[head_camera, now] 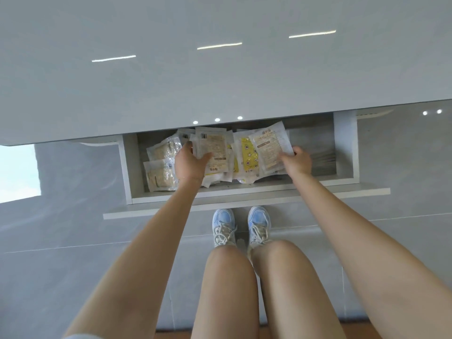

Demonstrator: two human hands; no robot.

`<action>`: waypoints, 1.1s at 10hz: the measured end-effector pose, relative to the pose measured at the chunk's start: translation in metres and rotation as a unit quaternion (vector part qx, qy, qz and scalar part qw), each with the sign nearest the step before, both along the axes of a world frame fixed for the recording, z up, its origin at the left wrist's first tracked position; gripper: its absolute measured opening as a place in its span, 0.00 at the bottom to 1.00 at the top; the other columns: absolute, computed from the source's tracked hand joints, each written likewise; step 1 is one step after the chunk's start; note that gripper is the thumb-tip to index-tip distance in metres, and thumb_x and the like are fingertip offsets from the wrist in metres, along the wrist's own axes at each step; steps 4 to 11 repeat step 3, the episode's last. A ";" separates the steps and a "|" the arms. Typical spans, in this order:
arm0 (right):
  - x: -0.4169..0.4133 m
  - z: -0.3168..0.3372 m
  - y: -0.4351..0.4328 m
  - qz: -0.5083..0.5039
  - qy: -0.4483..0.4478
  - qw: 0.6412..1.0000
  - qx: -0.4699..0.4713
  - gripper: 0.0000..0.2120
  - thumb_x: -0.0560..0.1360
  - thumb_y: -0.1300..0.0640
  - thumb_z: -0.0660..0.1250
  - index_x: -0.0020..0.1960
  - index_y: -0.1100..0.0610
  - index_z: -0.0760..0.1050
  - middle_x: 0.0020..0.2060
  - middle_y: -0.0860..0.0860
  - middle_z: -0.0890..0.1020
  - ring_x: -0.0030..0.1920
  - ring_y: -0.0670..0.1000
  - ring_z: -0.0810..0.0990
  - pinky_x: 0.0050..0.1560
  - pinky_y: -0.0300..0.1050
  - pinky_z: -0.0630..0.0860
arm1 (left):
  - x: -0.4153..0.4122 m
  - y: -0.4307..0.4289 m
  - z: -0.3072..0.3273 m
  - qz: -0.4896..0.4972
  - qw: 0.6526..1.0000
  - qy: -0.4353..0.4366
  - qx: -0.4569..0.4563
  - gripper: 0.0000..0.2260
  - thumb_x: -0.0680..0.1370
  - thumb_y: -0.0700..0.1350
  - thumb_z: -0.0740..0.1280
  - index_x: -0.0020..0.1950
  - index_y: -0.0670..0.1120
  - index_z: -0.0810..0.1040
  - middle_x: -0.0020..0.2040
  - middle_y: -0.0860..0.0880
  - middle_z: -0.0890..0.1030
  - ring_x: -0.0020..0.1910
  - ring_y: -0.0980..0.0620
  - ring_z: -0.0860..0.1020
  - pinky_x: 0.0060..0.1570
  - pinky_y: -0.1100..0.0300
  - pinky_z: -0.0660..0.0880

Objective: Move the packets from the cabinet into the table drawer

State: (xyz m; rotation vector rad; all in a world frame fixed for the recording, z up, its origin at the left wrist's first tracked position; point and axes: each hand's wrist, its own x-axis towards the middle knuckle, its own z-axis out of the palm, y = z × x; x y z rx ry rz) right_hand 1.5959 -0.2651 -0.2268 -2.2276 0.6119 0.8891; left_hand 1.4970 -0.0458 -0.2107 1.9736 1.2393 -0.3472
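Observation:
The table drawer [244, 190] is pulled out below the grey tabletop and holds several flat packets. My left hand [190, 162] grips a white packet [214, 145] with beige printing, thumb on its front, over the drawer's left half. My right hand [297, 161] pinches the lower right corner of another white packet [269, 148] over the middle. A yellow star-printed packet [248, 156] lies between them. Clear packets with beige contents [161, 174] lie at the drawer's left end. The cabinet is out of view.
The glossy grey tabletop [220, 77] overhangs the drawer's back. The drawer's right end [322, 152] shows bare bottom. My legs and light blue shoes [242, 226] stand on grey floor tiles just in front of the drawer front.

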 end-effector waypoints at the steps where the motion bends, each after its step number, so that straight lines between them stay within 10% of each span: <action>1: -0.011 0.020 0.001 0.111 -0.014 0.991 -0.068 0.27 0.77 0.51 0.66 0.73 0.55 0.63 0.69 0.58 0.68 0.70 0.60 0.65 0.65 0.55 0.67 | -0.010 -0.001 0.020 -0.057 0.997 -0.007 0.060 0.31 0.72 0.49 0.73 0.72 0.50 0.63 0.67 0.45 0.71 0.63 0.44 0.71 0.53 0.51 0.74; 3: -0.035 0.127 0.016 0.284 -0.099 0.952 -0.063 0.29 0.77 0.45 0.62 0.75 0.52 0.61 0.71 0.53 0.67 0.72 0.57 0.62 0.69 0.56 0.63 | -0.040 -0.006 0.105 -0.197 0.970 0.048 0.131 0.28 0.76 0.60 0.62 0.74 0.55 0.60 0.73 0.47 0.64 0.72 0.44 0.62 0.72 0.44 0.56; 11: -0.035 0.127 0.016 0.284 -0.099 0.952 -0.063 0.29 0.77 0.45 0.62 0.75 0.52 0.61 0.71 0.53 0.67 0.72 0.57 0.62 0.69 0.56 0.63 | -0.040 -0.006 0.105 -0.197 0.970 0.048 0.131 0.28 0.76 0.60 0.62 0.74 0.55 0.60 0.73 0.47 0.64 0.72 0.44 0.62 0.72 0.44 0.56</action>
